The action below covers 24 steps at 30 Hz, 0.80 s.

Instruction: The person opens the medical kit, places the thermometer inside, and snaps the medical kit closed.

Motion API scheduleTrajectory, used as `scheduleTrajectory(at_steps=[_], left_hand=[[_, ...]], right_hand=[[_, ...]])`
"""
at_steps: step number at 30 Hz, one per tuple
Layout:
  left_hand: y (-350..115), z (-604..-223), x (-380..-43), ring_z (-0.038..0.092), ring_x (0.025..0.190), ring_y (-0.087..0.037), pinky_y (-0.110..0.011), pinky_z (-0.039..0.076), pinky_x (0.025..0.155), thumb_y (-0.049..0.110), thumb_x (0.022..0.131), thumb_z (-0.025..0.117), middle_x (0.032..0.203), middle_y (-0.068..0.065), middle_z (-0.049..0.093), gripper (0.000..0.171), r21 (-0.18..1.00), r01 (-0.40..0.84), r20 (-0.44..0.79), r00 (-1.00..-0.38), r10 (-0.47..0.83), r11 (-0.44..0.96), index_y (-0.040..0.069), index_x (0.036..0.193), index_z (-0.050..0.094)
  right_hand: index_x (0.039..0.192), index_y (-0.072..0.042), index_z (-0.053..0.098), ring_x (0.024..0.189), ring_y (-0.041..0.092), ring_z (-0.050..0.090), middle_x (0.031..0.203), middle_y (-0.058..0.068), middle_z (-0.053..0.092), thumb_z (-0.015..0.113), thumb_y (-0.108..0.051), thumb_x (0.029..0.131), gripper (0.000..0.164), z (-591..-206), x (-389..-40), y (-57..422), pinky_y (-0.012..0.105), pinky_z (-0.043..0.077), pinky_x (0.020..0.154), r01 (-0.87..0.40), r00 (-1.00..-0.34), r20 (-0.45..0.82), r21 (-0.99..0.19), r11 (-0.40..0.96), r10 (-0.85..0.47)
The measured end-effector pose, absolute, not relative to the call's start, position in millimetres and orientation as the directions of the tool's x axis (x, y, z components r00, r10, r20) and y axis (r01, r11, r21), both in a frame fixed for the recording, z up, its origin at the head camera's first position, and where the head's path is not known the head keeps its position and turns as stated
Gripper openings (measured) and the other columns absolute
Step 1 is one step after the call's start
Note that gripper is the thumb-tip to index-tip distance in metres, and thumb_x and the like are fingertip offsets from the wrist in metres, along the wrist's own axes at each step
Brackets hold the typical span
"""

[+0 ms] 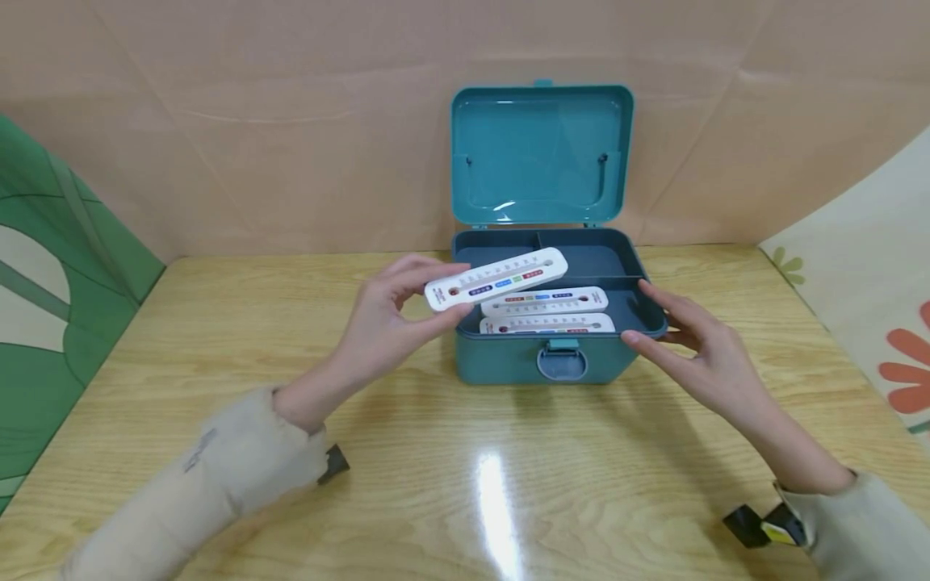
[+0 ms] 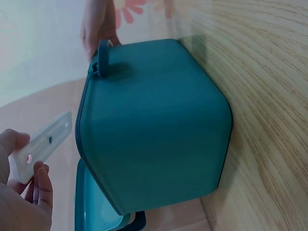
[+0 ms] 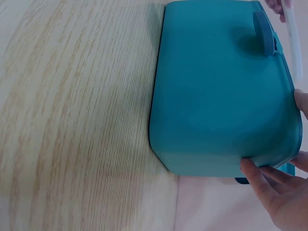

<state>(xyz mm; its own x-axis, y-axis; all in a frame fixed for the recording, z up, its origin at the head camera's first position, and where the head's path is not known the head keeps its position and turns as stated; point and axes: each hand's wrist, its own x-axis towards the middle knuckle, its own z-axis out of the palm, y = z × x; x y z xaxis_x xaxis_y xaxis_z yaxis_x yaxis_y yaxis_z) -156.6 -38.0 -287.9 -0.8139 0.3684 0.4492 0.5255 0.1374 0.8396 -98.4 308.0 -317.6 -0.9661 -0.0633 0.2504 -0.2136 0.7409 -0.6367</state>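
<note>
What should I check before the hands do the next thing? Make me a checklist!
1. Left grip holding the raised thermometer: ok, pinched near one end.
2. Right grip touching the box: ok, at its right side.
3. Lid out of the way: ok, standing open.
4. Rear thermometer and front thermometer inside: ok, in the front compartment.
5. Anything hidden underneath those two: cannot tell.
</note>
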Motion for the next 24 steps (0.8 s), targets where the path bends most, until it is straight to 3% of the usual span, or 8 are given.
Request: scheduleTrajectory(at_steps=[17,24], left_hand=[[-25.0,-286.8,-158.6,0.055,0.094,-0.012,-0.026,0.050,0.078,0.006,0.078,0.078,0.106,-0.004,0.065,0.035,0.827,0.546,0.454,-0.789,0.415,0.134,0.005,0.112,0.071],[-18.7,-286.9,-161.4,0.055,0.090,-0.012,-0.033,0.051,0.075,0.009,0.079,0.078,0.105,-0.003,0.065,0.034,0.822,0.546,0.436,-0.785,0.441,0.160,0.006,0.113,0.071]], right_hand=[[0.147,-0.022,0.040,0.113,0.037,0.053,0.145,0.021,0.044,0.071,-0.021,0.087,0.067,-318.2,-98.8,307.8,-0.002,0.040,0.078,-0.211,-0.966,0.254,-0.638,0.740,-0.056],[0.147,-0.023,0.040,0.112,0.037,0.054,0.144,0.021,0.044,0.071,-0.021,0.087,0.068,-318.4,-98.6,307.5,-0.003,0.039,0.078,-0.209,-0.966,0.253,-0.640,0.739,-0.054]])
